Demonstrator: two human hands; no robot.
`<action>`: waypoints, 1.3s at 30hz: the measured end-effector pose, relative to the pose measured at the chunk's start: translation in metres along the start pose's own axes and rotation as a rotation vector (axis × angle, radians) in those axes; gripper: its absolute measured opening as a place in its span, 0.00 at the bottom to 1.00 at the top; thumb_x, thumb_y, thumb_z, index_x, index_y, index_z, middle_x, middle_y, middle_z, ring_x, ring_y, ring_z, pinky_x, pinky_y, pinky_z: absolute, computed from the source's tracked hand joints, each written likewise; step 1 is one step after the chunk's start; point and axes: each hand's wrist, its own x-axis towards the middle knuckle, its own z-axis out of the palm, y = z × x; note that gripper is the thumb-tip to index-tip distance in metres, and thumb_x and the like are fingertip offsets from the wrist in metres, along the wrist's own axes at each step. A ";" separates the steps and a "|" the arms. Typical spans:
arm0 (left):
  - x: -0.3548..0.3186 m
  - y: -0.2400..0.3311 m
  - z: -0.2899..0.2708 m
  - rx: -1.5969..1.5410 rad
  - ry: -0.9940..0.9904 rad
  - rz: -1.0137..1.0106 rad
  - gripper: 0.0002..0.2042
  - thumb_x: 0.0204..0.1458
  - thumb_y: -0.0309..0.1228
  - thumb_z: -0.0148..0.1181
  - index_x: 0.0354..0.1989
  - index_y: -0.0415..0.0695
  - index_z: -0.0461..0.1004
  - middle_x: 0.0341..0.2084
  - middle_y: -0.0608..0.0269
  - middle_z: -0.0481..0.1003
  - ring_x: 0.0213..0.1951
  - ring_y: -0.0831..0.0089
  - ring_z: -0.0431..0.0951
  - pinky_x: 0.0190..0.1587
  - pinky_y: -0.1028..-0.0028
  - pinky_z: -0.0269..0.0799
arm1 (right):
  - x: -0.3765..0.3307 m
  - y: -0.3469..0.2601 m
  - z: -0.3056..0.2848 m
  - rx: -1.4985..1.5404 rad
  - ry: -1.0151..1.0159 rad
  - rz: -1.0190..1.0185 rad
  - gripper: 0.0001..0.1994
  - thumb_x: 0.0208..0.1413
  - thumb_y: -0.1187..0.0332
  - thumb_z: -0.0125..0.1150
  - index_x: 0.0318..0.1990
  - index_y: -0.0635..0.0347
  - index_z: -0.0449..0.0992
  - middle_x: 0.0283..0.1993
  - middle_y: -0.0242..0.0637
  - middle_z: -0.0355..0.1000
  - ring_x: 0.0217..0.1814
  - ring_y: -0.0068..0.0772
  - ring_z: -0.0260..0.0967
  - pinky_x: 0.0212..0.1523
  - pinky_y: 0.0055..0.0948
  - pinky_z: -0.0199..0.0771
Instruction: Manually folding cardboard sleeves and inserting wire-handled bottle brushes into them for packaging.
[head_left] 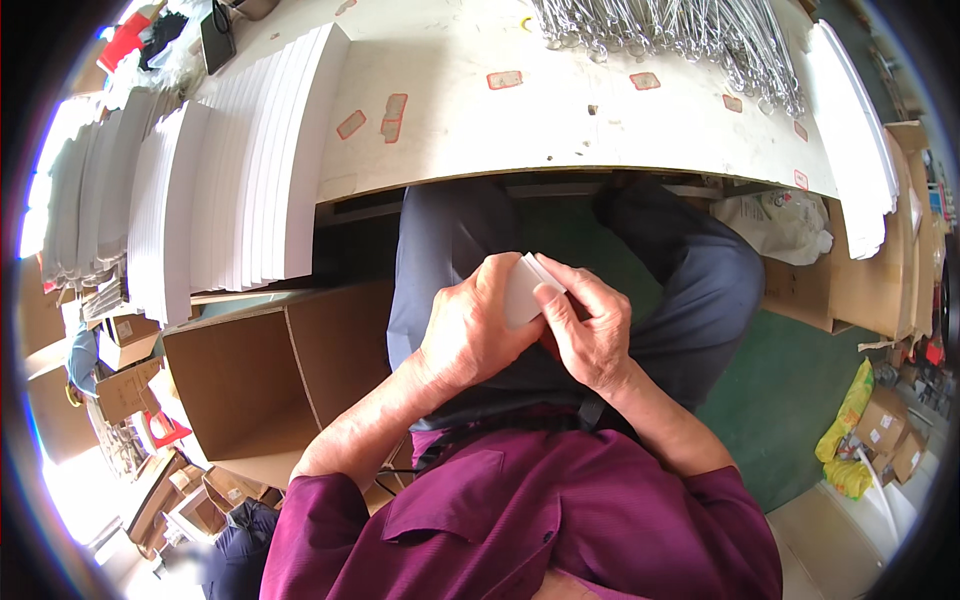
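Left hand (470, 325) closed around a small white card piece (520, 297), right hand (592, 325) pinching its right side, thumb on the face, card above the lap (432, 255), white worktable (450, 125) beyond, loop-ended metal wires (665, 40) on top.

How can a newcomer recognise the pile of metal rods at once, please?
Start at the pale tabletop. On its far right part lies the pile of rods. Silvery shine and looped ends set it apart from the white stacks at both sides.
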 end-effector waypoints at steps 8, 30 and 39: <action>0.002 -0.006 -0.002 -0.024 0.025 -0.009 0.28 0.48 0.33 0.73 0.55 0.38 0.68 0.39 0.42 0.82 0.40 0.45 0.85 0.41 0.56 0.84 | 0.001 -0.001 0.010 -0.023 -0.062 -0.121 0.20 0.62 0.72 0.68 0.60 0.71 0.76 0.45 0.52 0.82 0.43 0.36 0.84 0.41 0.28 0.81; -0.029 -0.018 -0.162 0.290 0.298 -0.175 0.13 0.57 0.35 0.68 0.45 0.39 0.78 0.33 0.41 0.79 0.38 0.47 0.83 0.40 0.59 0.78 | 0.103 -0.011 -0.043 -0.384 0.136 -0.390 0.09 0.66 0.73 0.62 0.49 0.68 0.80 0.47 0.45 0.80 0.47 0.38 0.78 0.49 0.32 0.78; 0.023 -0.143 -0.297 1.133 0.589 -0.331 0.11 0.55 0.31 0.67 0.42 0.40 0.76 0.42 0.46 0.80 0.47 0.47 0.80 0.49 0.53 0.76 | 0.137 0.037 -0.045 -0.540 0.205 -0.470 0.05 0.62 0.76 0.61 0.42 0.66 0.80 0.48 0.43 0.79 0.46 0.41 0.78 0.43 0.35 0.82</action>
